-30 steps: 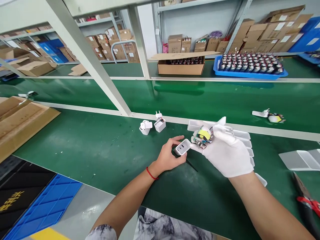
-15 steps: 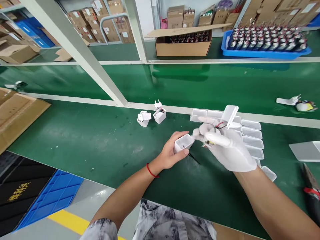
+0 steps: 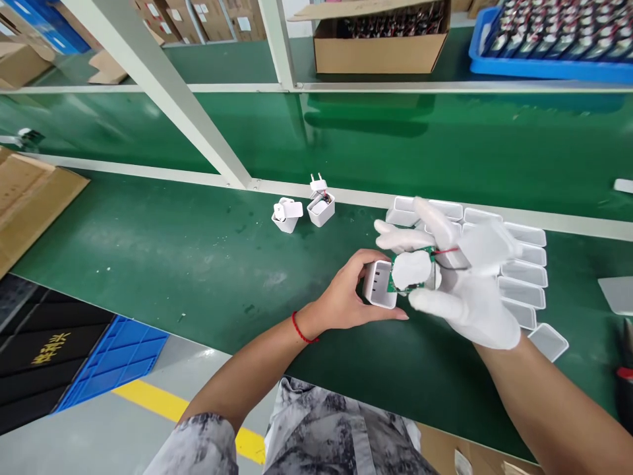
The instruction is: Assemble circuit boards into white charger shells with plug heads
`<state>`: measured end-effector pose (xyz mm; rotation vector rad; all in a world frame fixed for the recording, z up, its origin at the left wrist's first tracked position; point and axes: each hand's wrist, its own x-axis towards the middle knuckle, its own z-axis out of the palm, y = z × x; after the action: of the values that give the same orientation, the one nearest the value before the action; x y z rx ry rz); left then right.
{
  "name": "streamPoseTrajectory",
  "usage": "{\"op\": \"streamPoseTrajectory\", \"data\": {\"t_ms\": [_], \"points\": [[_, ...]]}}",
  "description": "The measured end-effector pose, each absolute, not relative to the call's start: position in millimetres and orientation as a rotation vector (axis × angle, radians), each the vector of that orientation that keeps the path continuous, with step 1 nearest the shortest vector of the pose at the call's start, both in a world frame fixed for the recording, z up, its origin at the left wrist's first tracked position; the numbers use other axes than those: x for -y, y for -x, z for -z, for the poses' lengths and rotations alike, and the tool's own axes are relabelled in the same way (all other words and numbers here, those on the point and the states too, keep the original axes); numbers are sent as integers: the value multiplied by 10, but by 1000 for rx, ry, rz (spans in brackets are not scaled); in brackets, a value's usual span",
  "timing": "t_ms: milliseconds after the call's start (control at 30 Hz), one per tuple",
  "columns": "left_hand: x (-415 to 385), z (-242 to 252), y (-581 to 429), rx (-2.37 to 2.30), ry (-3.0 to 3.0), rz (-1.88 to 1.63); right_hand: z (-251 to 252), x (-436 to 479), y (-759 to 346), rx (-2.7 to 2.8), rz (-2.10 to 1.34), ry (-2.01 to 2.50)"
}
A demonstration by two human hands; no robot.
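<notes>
Bare left hand [image 3: 341, 293]: thumb and fingers clamp white plastic box-shaped shell [image 3: 380, 285], mouth rightward.
Green circuit board with white pad [image 3: 412, 269]: at shell mouth; crooked angle could snag rim.
Thin red wire [image 3: 446, 251]: tugging could tear it.
White-gloved right hand [image 3: 475, 303]: pinching board.

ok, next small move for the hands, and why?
Probably ease the circuit board toward the white case, keeping it lined up with the opening. The left hand holds the case with its open end facing the gloved right hand, which holds the board right at that opening. Whether its edge is inside is hard to tell.
</notes>
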<state>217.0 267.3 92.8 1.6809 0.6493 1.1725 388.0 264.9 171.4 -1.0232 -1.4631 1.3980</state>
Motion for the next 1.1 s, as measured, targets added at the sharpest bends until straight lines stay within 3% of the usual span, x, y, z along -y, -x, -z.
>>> {"op": "streamPoseTrajectory", "data": {"t_ms": [433,967,1100], "points": [[-2750,-938,-2125,-617,-1968,-1410,-1847,-2665,-3818,1966,-1350,961],[-2744,-930,-2093,-628,-2017,-1304,-1751,-2584,-3891,1590,-1794,1056],[-2744,-939,-2087,-605,-1975,-1278,-1764,-2567,-3890,1619,-1767,1076]]}}
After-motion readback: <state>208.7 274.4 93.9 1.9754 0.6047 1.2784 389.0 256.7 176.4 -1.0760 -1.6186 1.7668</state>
